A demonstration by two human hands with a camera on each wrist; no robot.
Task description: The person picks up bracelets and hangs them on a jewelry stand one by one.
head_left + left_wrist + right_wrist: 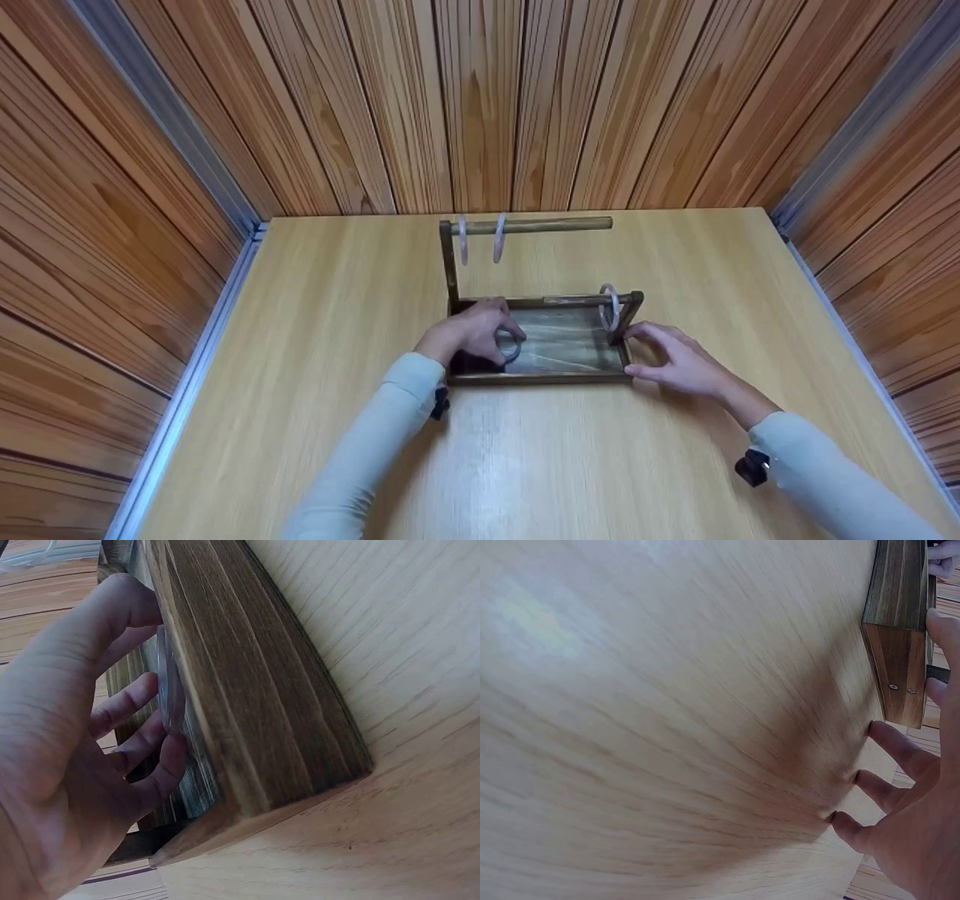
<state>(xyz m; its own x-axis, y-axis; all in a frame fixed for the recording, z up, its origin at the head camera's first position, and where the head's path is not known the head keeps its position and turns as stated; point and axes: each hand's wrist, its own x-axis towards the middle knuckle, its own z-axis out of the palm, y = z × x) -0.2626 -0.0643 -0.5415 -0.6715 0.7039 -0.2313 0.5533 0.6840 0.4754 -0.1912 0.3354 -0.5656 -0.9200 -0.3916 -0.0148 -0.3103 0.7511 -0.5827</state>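
Note:
A dark wooden bangle stand (540, 379) has a shallow tray base and two raised bars. Inside the tray's left end, my left hand (480, 330) pinches a pale, translucent bangle (172, 682) between thumb and fingers. Part of that ring is hidden by the hand and the tray wall. My right hand (682, 364) touches the right end of the tray with thumb and index finger, its other fingertips resting on the table. Two pinkish bangles, one near the post (463, 240) and a second bangle (499, 238), hang on the upper bar. Another bangle (615, 307) hangs on the lower bar.
The stand sits on a light wood table (315, 315). Slatted wooden walls (480, 105) rise behind it and at both sides. Metal rails (187, 397) run along the table's side edges.

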